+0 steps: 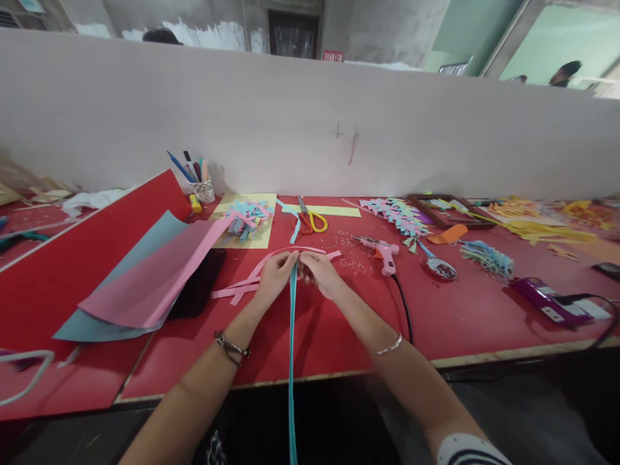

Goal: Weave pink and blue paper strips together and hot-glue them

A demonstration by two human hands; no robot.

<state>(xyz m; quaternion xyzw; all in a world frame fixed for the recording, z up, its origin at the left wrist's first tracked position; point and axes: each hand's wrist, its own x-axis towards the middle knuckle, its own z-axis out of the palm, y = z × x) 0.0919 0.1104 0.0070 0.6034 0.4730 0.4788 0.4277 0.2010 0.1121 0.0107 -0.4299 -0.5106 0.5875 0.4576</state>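
A long light-blue paper strip point(291, 361) hangs from my fingertips down past the table's front edge. My left hand point(276, 276) is closed, pinching the strip's upper end between thumb and finger. Right beside it, my right hand point(320, 272) is closed on the same end, thumb tips nearly touching. Several pink paper strips point(247, 284) lie crossed on the red table behind and left of my hands. Beyond them is a curled light-blue strip point(294, 223) near yellow-and-red-handled scissors point(317, 223). A pink glue gun point(382, 250) lies to the right of my hands.
At left, pink and blue sheets point(155, 278) lean over a dark flat object point(201, 281). Cut paper pieces point(247, 218) are heaped on a yellow sheet. A pen cup point(203, 190) stands behind. On the right are a fringed paper garland point(400, 216) and a purple device point(549, 302).
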